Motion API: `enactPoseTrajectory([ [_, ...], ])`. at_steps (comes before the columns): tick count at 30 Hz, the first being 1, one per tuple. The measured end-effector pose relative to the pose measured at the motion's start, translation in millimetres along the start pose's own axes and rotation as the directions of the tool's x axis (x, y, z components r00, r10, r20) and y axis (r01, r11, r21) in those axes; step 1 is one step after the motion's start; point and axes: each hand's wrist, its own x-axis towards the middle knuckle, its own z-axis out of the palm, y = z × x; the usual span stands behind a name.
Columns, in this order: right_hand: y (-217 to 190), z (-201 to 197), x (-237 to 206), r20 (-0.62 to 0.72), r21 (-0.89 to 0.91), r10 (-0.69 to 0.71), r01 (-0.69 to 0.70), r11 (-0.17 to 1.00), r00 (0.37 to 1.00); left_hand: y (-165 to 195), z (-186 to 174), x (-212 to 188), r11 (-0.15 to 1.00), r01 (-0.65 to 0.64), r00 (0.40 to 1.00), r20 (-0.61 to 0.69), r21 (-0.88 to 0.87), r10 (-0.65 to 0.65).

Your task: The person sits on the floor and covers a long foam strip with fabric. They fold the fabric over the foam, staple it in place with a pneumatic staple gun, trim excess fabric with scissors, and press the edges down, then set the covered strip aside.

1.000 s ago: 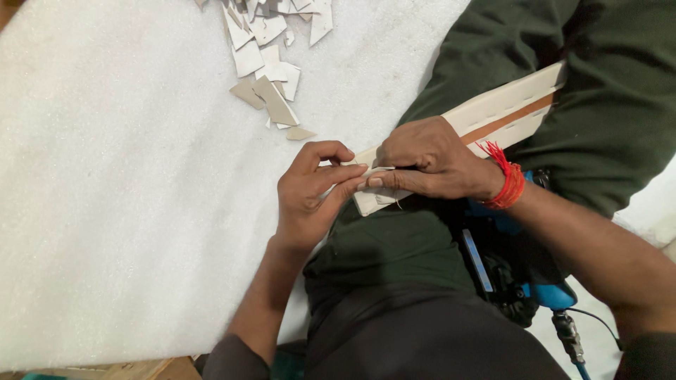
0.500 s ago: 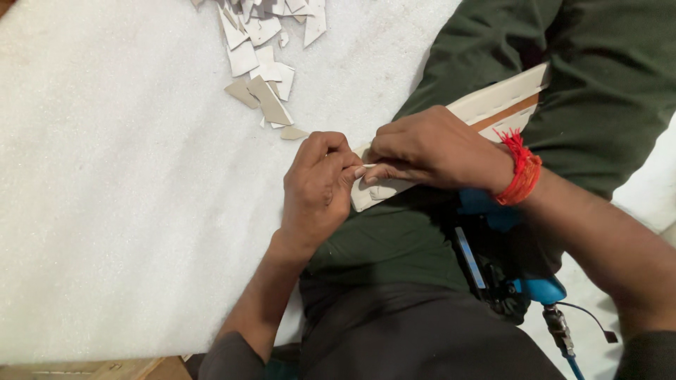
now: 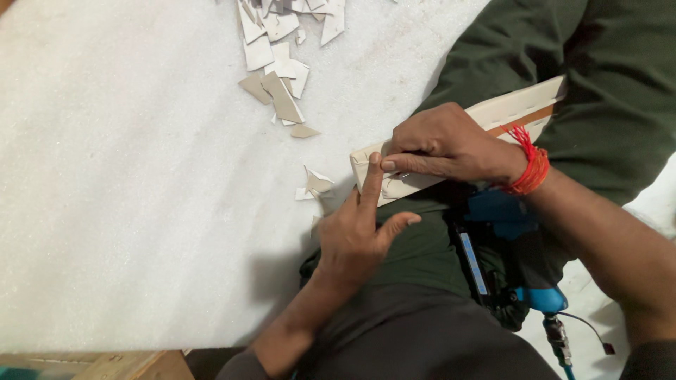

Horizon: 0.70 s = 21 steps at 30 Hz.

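Right hand point(image 3: 443, 144), fingers curled, pressed down on the near end of a cream cloth-covered strip point(image 3: 493, 116) laid slantwise across a lap in dark green clothing. Left hand point(image 3: 359, 236) open, holding nothing, index fingertip touching the strip's folded corner just beside the right fingers. Red thread band point(image 3: 529, 163) on the right wrist. Blue air tool point(image 3: 521, 281) below. Pale offcuts point(image 3: 282, 70) scattered over the white foam sheet point(image 3: 127, 176).
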Motion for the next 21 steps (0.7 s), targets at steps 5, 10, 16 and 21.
enactPoseTrajectory([
  [5,-15.6,1.5,-22.5,-0.120,-0.220,-0.050,0.023,0.975,0.991,-2.9,-0.4,7.6,0.971,-0.030,0.999,0.048,0.236,0.019],
  [10,-67.0,19.0,-146.3,-0.630,-0.238,0.313,-0.560,0.794,0.711,-4.4,3.7,7.5,0.969,-0.033,0.999,0.040,0.245,0.024],
  [16,-59.6,98.3,-239.5,-0.597,-0.108,0.648,-0.848,0.518,0.472,3.2,1.9,3.4,0.942,-0.020,0.988,0.150,0.335,-0.033],
  [21,-51.7,86.7,-236.2,-0.468,-0.193,0.767,-0.898,0.395,0.438,4.7,2.2,5.5,0.953,-0.020,0.990,0.142,0.301,-0.024],
])
